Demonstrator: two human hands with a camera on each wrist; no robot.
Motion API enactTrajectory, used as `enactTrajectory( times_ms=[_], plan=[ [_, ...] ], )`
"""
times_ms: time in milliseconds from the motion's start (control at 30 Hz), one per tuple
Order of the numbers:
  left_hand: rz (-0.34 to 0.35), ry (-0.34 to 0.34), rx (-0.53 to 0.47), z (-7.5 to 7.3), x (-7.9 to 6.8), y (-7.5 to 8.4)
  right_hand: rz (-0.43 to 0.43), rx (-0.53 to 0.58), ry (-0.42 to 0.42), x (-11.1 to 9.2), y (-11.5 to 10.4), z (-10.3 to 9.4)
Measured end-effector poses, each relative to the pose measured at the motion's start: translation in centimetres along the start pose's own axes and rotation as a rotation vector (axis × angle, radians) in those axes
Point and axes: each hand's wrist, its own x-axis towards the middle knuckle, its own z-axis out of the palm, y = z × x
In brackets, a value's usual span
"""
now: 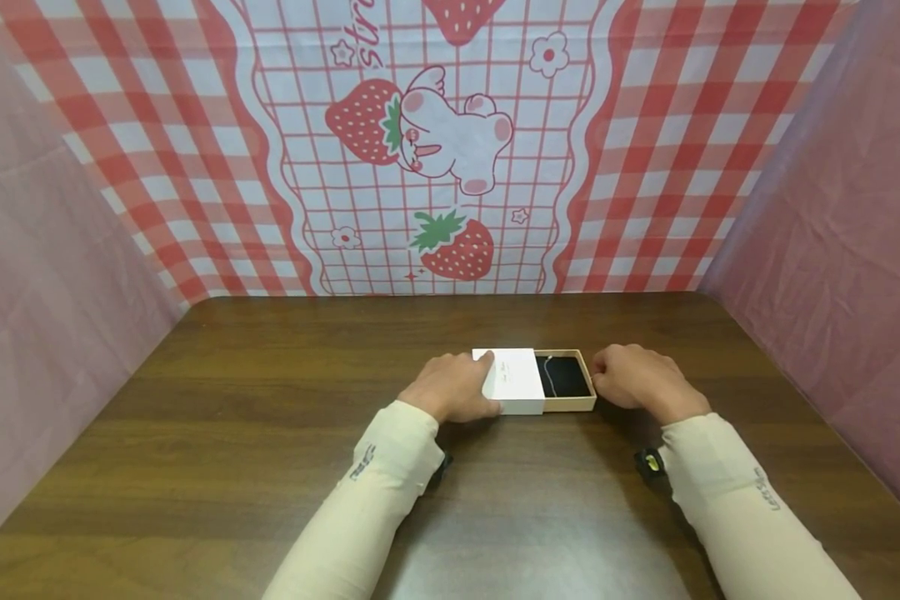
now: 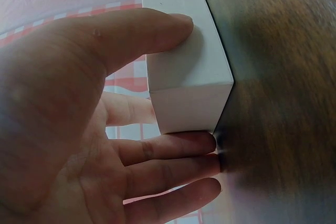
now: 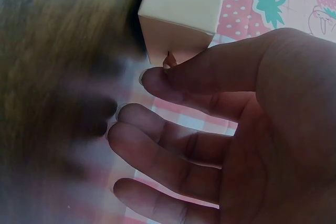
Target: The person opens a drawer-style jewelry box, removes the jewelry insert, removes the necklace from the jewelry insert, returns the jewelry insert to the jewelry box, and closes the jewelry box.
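A white sliding gift box stands on the table, its drawer partly out to the right of its sleeve. My left hand (image 1: 453, 388) grips the left end of the white sleeve (image 1: 516, 382), thumb on the near side (image 2: 181, 27) and fingers around the end and far side. The cream drawer (image 1: 570, 405) holds a black pad (image 1: 568, 377) with a thin silvery chain bracelet (image 1: 549, 375) across its left part. At the drawer's right end, my right hand (image 1: 641, 382) pinches a small ribbon pull tab (image 3: 169, 60) between thumb and index finger; the other fingers are loosely bent.
The brown wood-grain table (image 1: 270, 483) extends around the box. Behind it hangs a red-and-white checked cloth (image 1: 645, 150) with strawberries, and pink cloth (image 1: 832, 208) hangs at both sides.
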Motion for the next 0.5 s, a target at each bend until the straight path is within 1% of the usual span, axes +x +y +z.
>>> enactTrajectory(
  times_ms=[300,500],
  plan=[
    [0.031,0.026,0.02,0.01,0.02,-0.11,0.014,0.004,-0.013,-0.01,0.2,0.04],
    [0.036,0.034,0.02,-0.03,-0.01,-0.16,0.015,0.001,-0.01,0.02,0.27,-0.08]
  ],
)
